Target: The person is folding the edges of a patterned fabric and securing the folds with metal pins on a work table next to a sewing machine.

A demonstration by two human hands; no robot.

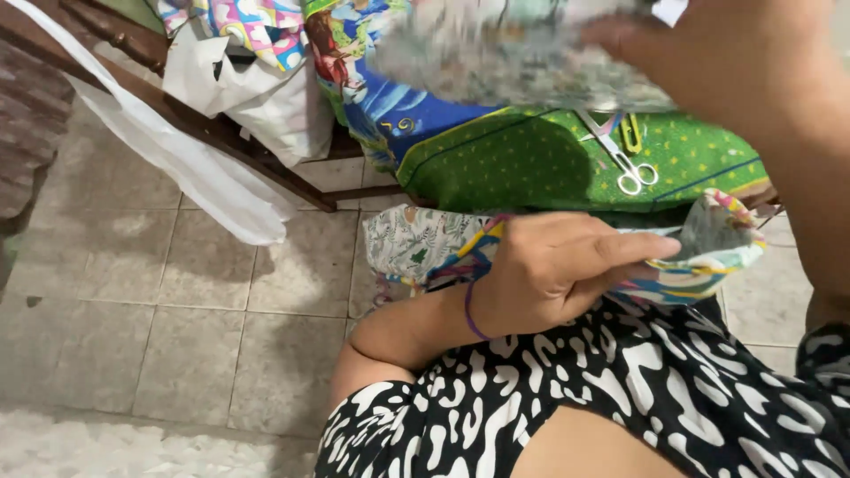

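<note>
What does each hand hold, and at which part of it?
The left hand pinches a colourful fabric piece at its edge. The right hand grips a blurred pale patterned cloth at its upper edge.

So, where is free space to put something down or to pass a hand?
The tiled floor is bare between the white bag and the knee. The green cloth is free left of the scissors. It is crowded near the left hand with its colourful cloth, and under the blurred right hand.

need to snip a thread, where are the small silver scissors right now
The small silver scissors lie on the green dotted fabric, upper right of the head view, beside a yellow clip, above the left hand.
</note>
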